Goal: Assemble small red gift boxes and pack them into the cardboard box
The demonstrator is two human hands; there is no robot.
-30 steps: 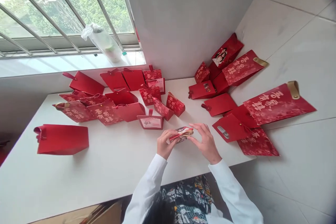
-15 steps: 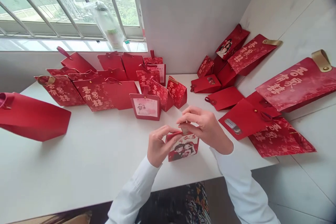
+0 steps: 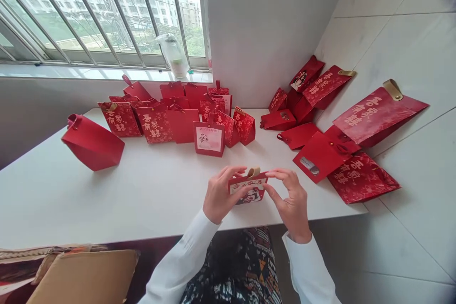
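A small red gift box (image 3: 250,194) stands upright on the white table near its front edge. Its front has a cartoon couple and a strip of lettering, and a tan strap loop (image 3: 254,171) rises from the top. My left hand (image 3: 221,194) grips its left side, thumb across the front and fingers behind the top edge. At the top right corner, my right hand (image 3: 291,202) pinches the box lightly between thumb and fingertips. Behind it stands a red gift box with a pink picture panel (image 3: 209,138).
Several red gift boxes (image 3: 156,123) stand in rows along the back. A plain red box (image 3: 94,142) stands apart at left. More boxes (image 3: 320,156) lean or lie at right by the tiled wall. A bagged cup (image 3: 174,57) is on the sill; a cardboard box (image 3: 85,275) sits below the table.
My right hand has moved from the strap at the top to the right corner of the box, leaving the strap loop exposed. The camera view has shifted.
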